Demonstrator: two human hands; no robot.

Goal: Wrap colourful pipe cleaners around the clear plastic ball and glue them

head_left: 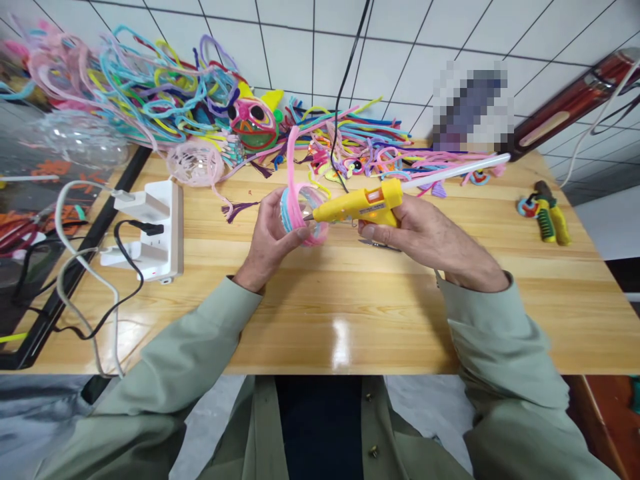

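Observation:
My left hand (269,233) is closed around a clear round plastic ball (311,198) that has pink and blue pipe cleaners wound about it. One pink pipe cleaner (291,157) stands up from the ball, its upper end loose. In my right hand (425,230) is a yellow hot glue gun (357,205), gripped by its handle. The nozzle meets the pink pipe cleaner band, or is very close to it. A long whitish glue stick (455,171) sticks out of the gun's back. Beneath the gun, a thin dark metal tool (380,245) lies on the table.
Coloured pipe cleaners (165,87) are heaped at the back left, beside a decorated animal-face ball (254,123). A white power strip (167,230) with plugs and cables stands on the left. Pliers (549,213) lie at the right, and a dark red flask (575,100) stands behind.

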